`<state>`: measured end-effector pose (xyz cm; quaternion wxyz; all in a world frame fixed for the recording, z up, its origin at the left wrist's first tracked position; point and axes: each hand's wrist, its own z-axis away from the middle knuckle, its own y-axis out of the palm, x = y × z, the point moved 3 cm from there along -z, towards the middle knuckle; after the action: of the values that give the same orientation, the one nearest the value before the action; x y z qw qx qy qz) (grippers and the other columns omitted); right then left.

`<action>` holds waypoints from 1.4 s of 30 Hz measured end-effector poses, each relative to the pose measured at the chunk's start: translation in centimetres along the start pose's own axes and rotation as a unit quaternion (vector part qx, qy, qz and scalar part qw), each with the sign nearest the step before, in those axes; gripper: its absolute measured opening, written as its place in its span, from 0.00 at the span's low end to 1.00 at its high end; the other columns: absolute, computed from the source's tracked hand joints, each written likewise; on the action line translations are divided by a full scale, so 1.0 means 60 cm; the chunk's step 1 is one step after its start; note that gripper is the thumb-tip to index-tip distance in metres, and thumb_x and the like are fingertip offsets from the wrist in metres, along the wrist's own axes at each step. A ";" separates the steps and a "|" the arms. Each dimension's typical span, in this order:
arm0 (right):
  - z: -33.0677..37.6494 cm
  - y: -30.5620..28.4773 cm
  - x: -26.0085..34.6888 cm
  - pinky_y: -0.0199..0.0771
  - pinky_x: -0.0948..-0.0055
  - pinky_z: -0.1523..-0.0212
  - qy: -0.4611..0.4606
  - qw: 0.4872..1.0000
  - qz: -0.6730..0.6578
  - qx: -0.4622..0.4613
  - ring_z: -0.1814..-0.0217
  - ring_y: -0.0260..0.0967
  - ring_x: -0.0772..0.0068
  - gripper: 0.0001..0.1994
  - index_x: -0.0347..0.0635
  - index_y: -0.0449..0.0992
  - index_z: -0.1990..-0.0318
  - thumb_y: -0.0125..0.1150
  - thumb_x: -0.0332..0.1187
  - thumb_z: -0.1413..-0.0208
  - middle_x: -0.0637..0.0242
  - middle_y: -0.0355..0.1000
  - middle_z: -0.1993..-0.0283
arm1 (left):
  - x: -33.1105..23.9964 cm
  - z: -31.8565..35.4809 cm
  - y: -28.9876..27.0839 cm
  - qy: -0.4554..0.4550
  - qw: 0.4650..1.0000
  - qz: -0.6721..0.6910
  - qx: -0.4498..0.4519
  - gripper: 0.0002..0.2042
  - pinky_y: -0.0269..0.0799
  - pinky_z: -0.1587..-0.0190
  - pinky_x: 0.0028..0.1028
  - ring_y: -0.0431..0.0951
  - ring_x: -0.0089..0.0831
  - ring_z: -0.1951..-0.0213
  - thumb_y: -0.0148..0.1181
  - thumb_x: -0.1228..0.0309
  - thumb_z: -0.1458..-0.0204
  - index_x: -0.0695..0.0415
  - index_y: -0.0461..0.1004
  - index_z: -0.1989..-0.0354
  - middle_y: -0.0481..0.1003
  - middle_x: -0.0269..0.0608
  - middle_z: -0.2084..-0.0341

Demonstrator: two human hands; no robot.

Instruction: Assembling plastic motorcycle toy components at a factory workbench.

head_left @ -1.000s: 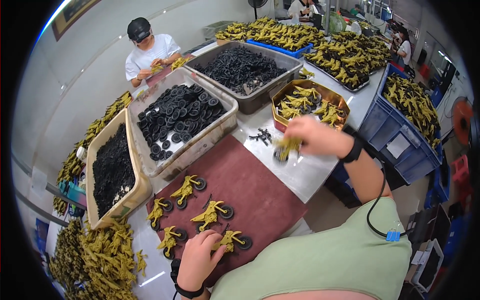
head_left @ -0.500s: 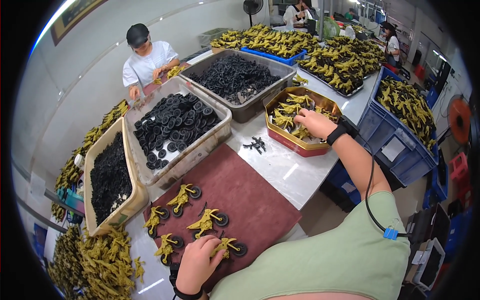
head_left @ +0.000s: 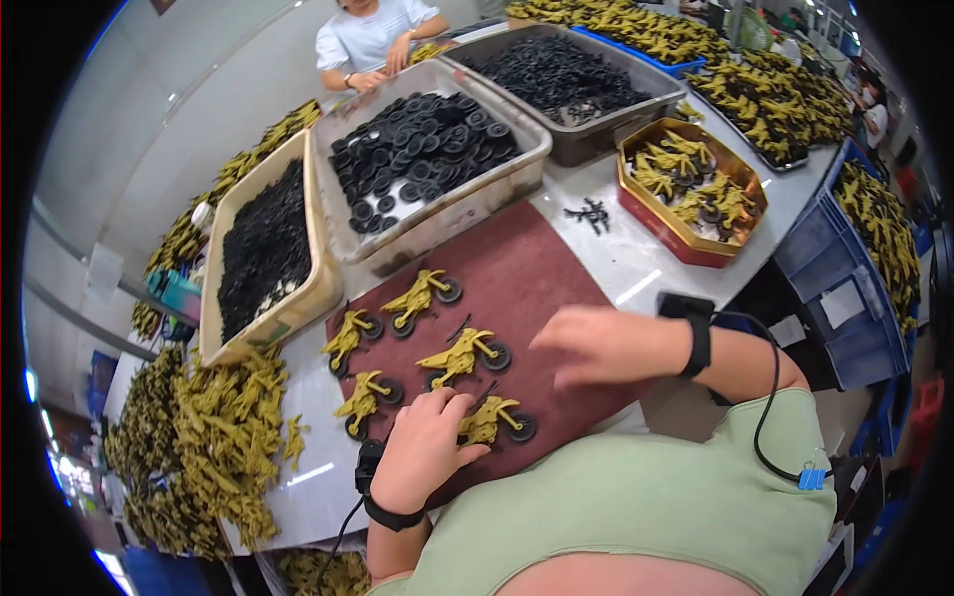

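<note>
My left hand (head_left: 425,443) rests at the near edge of a maroon mat (head_left: 556,268), thumb and fingers around the rear of a yellow toy motorcycle (head_left: 492,422) with a black wheel. Beyond its fingertips lies another yellow toy motorcycle (head_left: 459,360), beside a thin black part. More of these toys lie to the left, including one toy motorcycle (head_left: 422,298) near the mat's far side. Over the mat's right part, my right hand (head_left: 611,345) is blurred by motion. Its fingers stretch leftward with the thumb apart, and I see nothing between them.
A gold-rimmed tin (head_left: 686,236) holds yellow motorcycle bodies, next to small black parts (head_left: 591,214). Bins of wheels (head_left: 467,204) and black pieces (head_left: 323,214) stand beyond the mat. Yellow parts (head_left: 224,427) heap at left. A co-worker (head_left: 373,45) sits across the table.
My right hand has left the tin and come back over the mat. My left hand stays at the near toy motorcycle. The whole view has shifted, with the scene now further right.
</note>
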<state>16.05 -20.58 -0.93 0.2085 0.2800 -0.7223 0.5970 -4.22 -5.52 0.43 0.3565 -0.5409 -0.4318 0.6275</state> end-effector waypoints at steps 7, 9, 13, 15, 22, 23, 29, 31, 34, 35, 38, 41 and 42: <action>-0.067 0.147 0.067 0.70 0.62 0.54 -0.076 0.978 0.140 0.136 0.53 0.65 0.54 0.35 0.44 0.62 0.41 0.69 0.38 0.60 0.55 0.62 0.48 | 0.025 0.024 -0.012 -0.047 0.996 -0.017 -0.069 0.26 0.68 0.55 0.38 0.71 0.45 0.56 0.70 0.62 0.63 0.61 0.70 0.55 0.70 0.46 0.60; -0.068 0.153 0.063 0.70 0.63 0.55 -0.030 0.977 0.135 0.164 0.54 0.64 0.54 0.32 0.43 0.63 0.42 0.66 0.31 0.60 0.56 0.62 0.48 | 0.030 0.019 -0.016 -0.031 0.993 -0.027 -0.108 0.25 0.68 0.55 0.37 0.71 0.46 0.56 0.69 0.62 0.61 0.62 0.70 0.55 0.70 0.47 0.59; -0.044 0.100 0.054 0.70 0.63 0.54 -0.064 0.986 0.083 0.132 0.56 0.64 0.54 0.30 0.44 0.65 0.45 0.64 0.27 0.60 0.55 0.62 0.49 | 0.040 0.000 -0.025 -0.027 0.993 -0.018 -0.111 0.19 0.66 0.51 0.37 0.70 0.47 0.54 0.66 0.69 0.57 0.61 0.70 0.57 0.70 0.47 0.58; -0.028 0.032 0.040 0.69 0.63 0.51 -0.039 0.993 0.084 0.073 0.52 0.64 0.53 0.28 0.43 0.67 0.47 0.64 0.24 0.62 0.55 0.62 0.49 | 0.035 -0.013 -0.027 -0.012 0.994 -0.029 -0.103 0.20 0.66 0.51 0.37 0.70 0.46 0.54 0.66 0.68 0.58 0.61 0.70 0.57 0.70 0.46 0.57; 0.137 -0.265 -0.095 0.68 0.62 0.49 0.183 0.878 0.352 -0.267 0.48 0.65 0.51 0.20 0.44 0.70 0.56 0.55 0.16 0.60 0.56 0.62 0.50 | 0.019 -0.041 -0.021 0.019 0.997 -0.023 -0.074 0.19 0.68 0.53 0.37 0.70 0.46 0.53 0.67 0.66 0.58 0.61 0.72 0.58 0.70 0.48 0.56; 0.165 -0.288 -0.116 0.68 0.62 0.49 0.242 0.866 0.348 -0.263 0.48 0.65 0.51 0.20 0.45 0.70 0.56 0.54 0.16 0.59 0.55 0.61 0.49 | 0.010 -0.046 -0.020 0.026 0.997 -0.015 -0.066 0.19 0.68 0.53 0.37 0.70 0.46 0.54 0.67 0.66 0.58 0.61 0.72 0.58 0.70 0.48 0.56; 0.218 -0.278 -0.213 0.70 0.61 0.49 0.359 0.839 0.405 -0.059 0.48 0.66 0.49 0.21 0.53 0.71 0.54 0.53 0.18 0.55 0.54 0.60 0.44 | -0.010 -0.056 -0.021 0.050 0.998 0.002 -0.043 0.19 0.70 0.55 0.36 0.72 0.47 0.55 0.66 0.66 0.58 0.61 0.72 0.57 0.70 0.49 0.55; 0.222 -0.275 -0.218 0.71 0.61 0.51 0.323 0.845 0.421 -0.058 0.48 0.67 0.50 0.22 0.56 0.71 0.52 0.53 0.19 0.54 0.54 0.60 0.43 | -0.017 -0.055 -0.028 0.039 0.998 -0.002 -0.040 0.19 0.71 0.55 0.36 0.73 0.47 0.56 0.67 0.66 0.58 0.61 0.72 0.57 0.70 0.48 0.55; 0.208 -0.268 -0.222 0.73 0.61 0.53 0.285 0.855 0.433 0.014 0.49 0.69 0.51 0.29 0.60 0.69 0.46 0.58 0.19 0.57 0.55 0.60 0.43 | -0.018 -0.050 -0.031 0.039 0.997 -0.031 -0.054 0.19 0.71 0.57 0.37 0.73 0.45 0.56 0.67 0.65 0.59 0.58 0.73 0.58 0.71 0.47 0.57; 0.204 -0.272 -0.219 0.73 0.61 0.53 0.287 0.855 0.432 0.010 0.49 0.69 0.51 0.29 0.60 0.69 0.46 0.58 0.19 0.57 0.55 0.60 0.43 | -0.017 -0.050 -0.032 0.041 0.997 -0.035 -0.054 0.19 0.71 0.57 0.37 0.73 0.45 0.56 0.67 0.65 0.59 0.58 0.73 0.58 0.71 0.47 0.57; 0.206 -0.282 -0.213 0.75 0.59 0.57 0.386 0.816 0.423 0.085 0.51 0.70 0.52 0.39 0.61 0.67 0.42 0.73 0.25 0.70 0.58 0.61 0.43 | -0.017 -0.049 -0.035 0.046 0.997 -0.030 -0.055 0.20 0.71 0.57 0.37 0.74 0.45 0.57 0.67 0.65 0.59 0.59 0.73 0.57 0.71 0.48 0.57; 0.214 -0.302 -0.228 0.72 0.63 0.52 0.433 0.833 0.338 0.073 0.47 0.67 0.55 0.35 0.57 0.67 0.42 0.70 0.26 0.63 0.58 0.64 0.47 | -0.020 -0.050 -0.034 0.036 0.998 -0.023 -0.038 0.19 0.71 0.55 0.36 0.73 0.46 0.55 0.67 0.66 0.58 0.61 0.72 0.57 0.70 0.48 0.55; 0.208 -0.299 -0.227 0.72 0.63 0.52 0.433 0.833 0.337 0.072 0.47 0.67 0.55 0.35 0.57 0.67 0.42 0.70 0.26 0.63 0.58 0.64 0.47 | -0.020 -0.048 -0.032 0.032 0.999 -0.020 -0.038 0.19 0.71 0.54 0.36 0.73 0.46 0.55 0.67 0.66 0.58 0.61 0.72 0.57 0.70 0.48 0.55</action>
<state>38.45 -33.00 1.30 0.2645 -0.2536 -0.5627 0.7410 -1.21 -5.44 2.54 0.3621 -0.5649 -0.4547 0.5857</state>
